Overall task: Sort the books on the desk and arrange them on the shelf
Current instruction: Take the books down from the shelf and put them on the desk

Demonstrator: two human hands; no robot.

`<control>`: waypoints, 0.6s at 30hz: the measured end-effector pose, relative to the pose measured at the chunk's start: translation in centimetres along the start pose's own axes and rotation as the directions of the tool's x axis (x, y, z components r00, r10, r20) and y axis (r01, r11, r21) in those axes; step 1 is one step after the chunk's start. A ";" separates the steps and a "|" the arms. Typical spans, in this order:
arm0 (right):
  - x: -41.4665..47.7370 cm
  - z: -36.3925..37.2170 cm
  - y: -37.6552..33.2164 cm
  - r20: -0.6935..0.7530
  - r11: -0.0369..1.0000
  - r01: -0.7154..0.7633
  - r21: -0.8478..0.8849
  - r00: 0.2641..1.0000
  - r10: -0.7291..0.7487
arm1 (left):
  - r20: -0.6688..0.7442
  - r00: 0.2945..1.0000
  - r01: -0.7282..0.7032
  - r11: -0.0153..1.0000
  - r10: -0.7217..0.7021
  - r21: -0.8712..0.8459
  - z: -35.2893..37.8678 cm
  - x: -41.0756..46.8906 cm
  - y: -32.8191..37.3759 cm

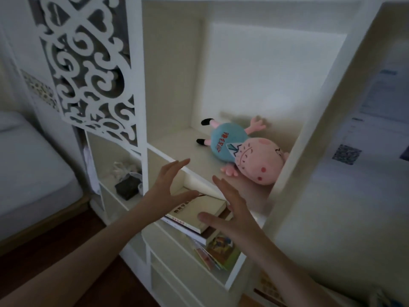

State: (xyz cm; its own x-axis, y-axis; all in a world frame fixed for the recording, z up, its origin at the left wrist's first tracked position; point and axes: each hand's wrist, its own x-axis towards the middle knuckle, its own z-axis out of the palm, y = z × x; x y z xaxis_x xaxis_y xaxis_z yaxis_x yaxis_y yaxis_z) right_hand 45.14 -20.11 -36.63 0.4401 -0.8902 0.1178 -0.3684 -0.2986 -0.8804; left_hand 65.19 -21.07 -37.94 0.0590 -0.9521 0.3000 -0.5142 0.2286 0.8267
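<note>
A cream-covered book lies flat on top of a small stack of books in a white shelf compartment. My left hand hovers over the stack's left side with fingers spread and straight. My right hand is on the right with fingers straight, its thumb over the top book's near corner. Neither hand holds anything. One compartment lower, several colourful thin books lie slanted.
A pink plush pig in a blue shirt lies on the shelf above the books. A white fretwork panel hangs at the left. A dark box sits in a left cubby. A bed stands at far left.
</note>
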 end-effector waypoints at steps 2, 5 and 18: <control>0.7 0.7 0.6 -0.009 0.999 0.020 -0.027 1.000 -0.020 | 0.001 1.000 0.025 1.000 -0.025 -0.009 -0.4 -0.2 -1.2; 1.7 2.5 2.1 -0.019 0.982 0.101 -0.160 0.994 -0.105 | 0.009 0.996 0.084 0.996 -0.084 0.011 -0.9 -0.4 -3.7; 4.3 8.8 11.3 -0.083 0.999 0.033 0.003 0.996 -0.033 | 0.142 0.935 0.319 0.946 -0.325 0.061 1.8 -2.1 -13.9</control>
State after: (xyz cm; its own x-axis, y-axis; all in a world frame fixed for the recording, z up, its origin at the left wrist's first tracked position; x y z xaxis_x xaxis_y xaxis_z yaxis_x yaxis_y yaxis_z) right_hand 50.10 -24.22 -50.09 0.3824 -0.9054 0.1846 -0.3508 -0.3271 -0.8775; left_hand 70.63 -22.57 -50.95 0.1003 -0.9934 -0.0559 -0.5193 -0.1002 0.8487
